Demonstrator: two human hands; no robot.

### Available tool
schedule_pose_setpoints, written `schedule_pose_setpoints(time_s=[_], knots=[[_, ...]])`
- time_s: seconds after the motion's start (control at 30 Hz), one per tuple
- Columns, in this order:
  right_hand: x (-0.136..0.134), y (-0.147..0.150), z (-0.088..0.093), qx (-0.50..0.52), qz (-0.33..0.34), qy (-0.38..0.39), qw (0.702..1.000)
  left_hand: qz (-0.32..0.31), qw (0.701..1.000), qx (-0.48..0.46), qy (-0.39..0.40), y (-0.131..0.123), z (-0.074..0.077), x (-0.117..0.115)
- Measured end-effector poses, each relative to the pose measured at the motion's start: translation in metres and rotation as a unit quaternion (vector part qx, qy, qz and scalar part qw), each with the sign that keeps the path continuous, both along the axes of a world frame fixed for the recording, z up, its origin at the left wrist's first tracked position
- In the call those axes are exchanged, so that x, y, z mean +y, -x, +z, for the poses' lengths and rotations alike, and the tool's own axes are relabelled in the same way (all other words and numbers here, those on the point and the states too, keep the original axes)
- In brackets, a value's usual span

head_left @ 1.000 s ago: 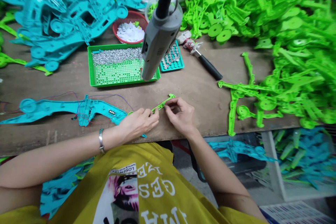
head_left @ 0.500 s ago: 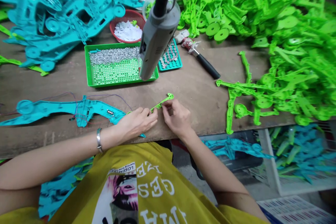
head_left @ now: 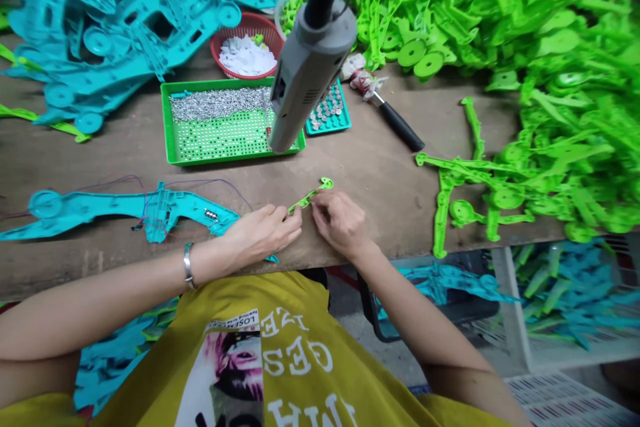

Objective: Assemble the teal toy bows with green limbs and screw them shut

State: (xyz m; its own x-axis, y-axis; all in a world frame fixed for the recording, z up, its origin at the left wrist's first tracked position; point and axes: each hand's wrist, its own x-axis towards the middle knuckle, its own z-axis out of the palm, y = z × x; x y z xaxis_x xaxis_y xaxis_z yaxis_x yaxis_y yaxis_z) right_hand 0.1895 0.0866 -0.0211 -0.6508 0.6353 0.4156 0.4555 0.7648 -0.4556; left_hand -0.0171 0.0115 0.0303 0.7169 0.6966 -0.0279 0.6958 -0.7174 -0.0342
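At centre, the left hand [head_left: 265, 230] grasps one slim, hook-ended green plastic strip [head_left: 306, 200]; the right hand [head_left: 343, 220] curls its fingers at it, grip unclear. Centre left lies one curved blue plastic piece [head_left: 100, 205]; above, one perforated tray [head_left: 210, 140].

Soft even light, faint shadows; edges stretched, smeared; top-right corner dark.
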Motion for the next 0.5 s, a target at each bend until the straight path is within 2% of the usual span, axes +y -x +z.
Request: schedule_pose_setpoints(time_s=[0.17, 0.5], knots=[[0.010, 0.000, 0.005, -0.008, 0.036, 0.030, 0.999, 0.002, 1.000, 0.012, 0.006, 0.000, -0.001, 0.000], [0.016, 0.004, 0.018, -0.076, 0.016, 0.022, 0.997, -0.001, 1.000, 0.001, -0.009, 0.002, -0.006, -0.002]])
